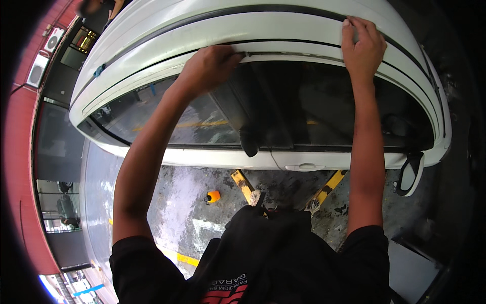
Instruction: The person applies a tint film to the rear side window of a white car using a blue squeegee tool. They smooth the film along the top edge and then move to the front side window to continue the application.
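Note:
A white car (296,28) stands side-on in front of me, and both my arms reach up to its roof edge. Above the dark side window (314,96), my left hand (215,68) is closed, knuckles up, at a thin greyish trim strip (293,54). What its fingers grip is hidden. Farther right, my right hand (365,48) lies over the roof edge. Its fingers curl, with thumb and fingertips close together beside the black roof strip (298,10). I cannot make out anything between them.
A blue cloth-like piece (99,70) lies on the roof at the left. The side mirror (409,175) juts out at the right. On the floor are an orange bottle (214,196) and yellow-and-black bars (326,190). Another person (93,7) is at the far left.

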A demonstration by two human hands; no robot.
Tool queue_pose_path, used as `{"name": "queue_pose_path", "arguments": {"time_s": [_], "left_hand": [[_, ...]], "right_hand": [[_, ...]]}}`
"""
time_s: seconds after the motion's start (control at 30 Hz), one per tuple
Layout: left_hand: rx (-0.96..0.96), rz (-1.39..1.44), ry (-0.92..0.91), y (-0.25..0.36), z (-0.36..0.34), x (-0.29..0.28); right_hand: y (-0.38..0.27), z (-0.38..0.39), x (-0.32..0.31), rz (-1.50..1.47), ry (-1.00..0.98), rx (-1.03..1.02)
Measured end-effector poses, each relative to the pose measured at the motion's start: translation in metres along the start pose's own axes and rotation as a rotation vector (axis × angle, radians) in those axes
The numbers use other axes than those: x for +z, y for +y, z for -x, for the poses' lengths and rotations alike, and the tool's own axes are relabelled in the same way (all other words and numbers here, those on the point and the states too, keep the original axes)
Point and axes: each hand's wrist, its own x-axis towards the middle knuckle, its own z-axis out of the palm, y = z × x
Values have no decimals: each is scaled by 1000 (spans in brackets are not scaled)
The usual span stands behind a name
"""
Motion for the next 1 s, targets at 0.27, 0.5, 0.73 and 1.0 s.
{"name": "queue_pose_path", "arguments": {"time_s": [0.27, 0.5, 0.73, 1.0], "left_hand": [[30, -185, 49, 14, -1, 1], [-66, -155, 22, 24, -2, 10], [-38, -20, -3, 23, -9, 13], [-20, -43, 24, -1, 2, 1]], "right_hand": [[-4, 4, -2, 33, -3, 24], [-20, 3, -11, 82, -17, 47], [-7, 0, -5, 42, -8, 46], [-6, 0, -1, 36, -2, 48]]}}
